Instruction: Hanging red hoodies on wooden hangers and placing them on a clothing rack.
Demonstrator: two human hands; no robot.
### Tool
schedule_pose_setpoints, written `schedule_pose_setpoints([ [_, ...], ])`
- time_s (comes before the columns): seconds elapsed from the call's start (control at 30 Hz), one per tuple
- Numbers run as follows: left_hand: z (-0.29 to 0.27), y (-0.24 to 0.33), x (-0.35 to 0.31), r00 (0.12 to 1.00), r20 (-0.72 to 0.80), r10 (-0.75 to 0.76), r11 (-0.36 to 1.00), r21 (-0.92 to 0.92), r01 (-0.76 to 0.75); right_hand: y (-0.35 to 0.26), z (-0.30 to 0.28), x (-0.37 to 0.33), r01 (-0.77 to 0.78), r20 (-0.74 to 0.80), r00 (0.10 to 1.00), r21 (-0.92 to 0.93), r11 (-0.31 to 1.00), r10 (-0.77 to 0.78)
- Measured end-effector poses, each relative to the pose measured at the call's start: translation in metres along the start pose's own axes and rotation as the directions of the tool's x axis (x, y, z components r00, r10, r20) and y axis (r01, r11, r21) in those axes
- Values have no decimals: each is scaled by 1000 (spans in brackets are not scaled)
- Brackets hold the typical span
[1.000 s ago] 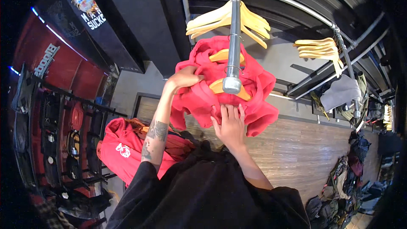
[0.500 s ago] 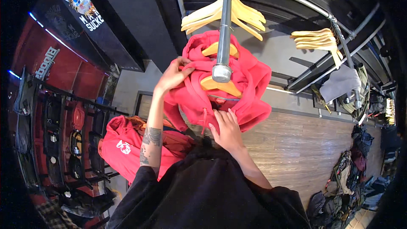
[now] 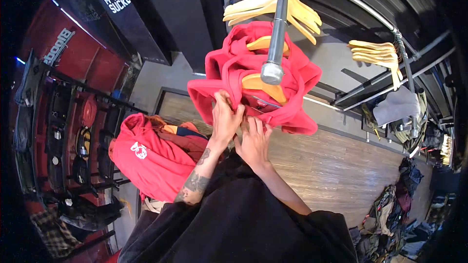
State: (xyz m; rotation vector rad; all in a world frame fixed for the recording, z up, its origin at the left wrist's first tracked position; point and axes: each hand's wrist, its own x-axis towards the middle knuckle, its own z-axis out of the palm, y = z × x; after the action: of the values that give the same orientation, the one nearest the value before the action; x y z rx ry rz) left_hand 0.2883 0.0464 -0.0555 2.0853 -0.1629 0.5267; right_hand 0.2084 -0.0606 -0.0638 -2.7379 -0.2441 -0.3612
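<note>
Two red hoodies hang one behind the other on wooden hangers from a metal rail [image 3: 277,34]. The front hoodie [image 3: 207,92] has its wooden hanger [image 3: 263,87] showing in the neck opening; the rear hoodie [image 3: 239,44] is partly covered by it. My left hand [image 3: 225,122] pinches the front hoodie's fabric just below the neck opening. Right beside it, my right hand [image 3: 254,139] grips the same area, its fingertips partly hidden in the cloth. The two hands nearly touch.
More red hoodies [image 3: 156,165] hang at my left. Bare wooden hangers [image 3: 263,7] are farther back on the rail, others [image 3: 375,53] on a second rail. Caps and bags line a rack [image 3: 73,131] at far left. Clothes [image 3: 390,204] hang at lower right.
My left hand has moved from the hoodie's left shoulder down and right to the front of the neck, beside my right hand. The view has shifted slightly.
</note>
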Motion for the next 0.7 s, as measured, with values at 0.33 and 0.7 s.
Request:
schedule_pose_setpoints([
  [0.33,6,-36,-40,983,158,-93,975,-187,122,35,-20,2,50,-152,988,332,942,1],
  [0.7,-28,23,53,962,70,-264,948,-167,273,76,-105,81,-375,-186,893,198,906,410],
])
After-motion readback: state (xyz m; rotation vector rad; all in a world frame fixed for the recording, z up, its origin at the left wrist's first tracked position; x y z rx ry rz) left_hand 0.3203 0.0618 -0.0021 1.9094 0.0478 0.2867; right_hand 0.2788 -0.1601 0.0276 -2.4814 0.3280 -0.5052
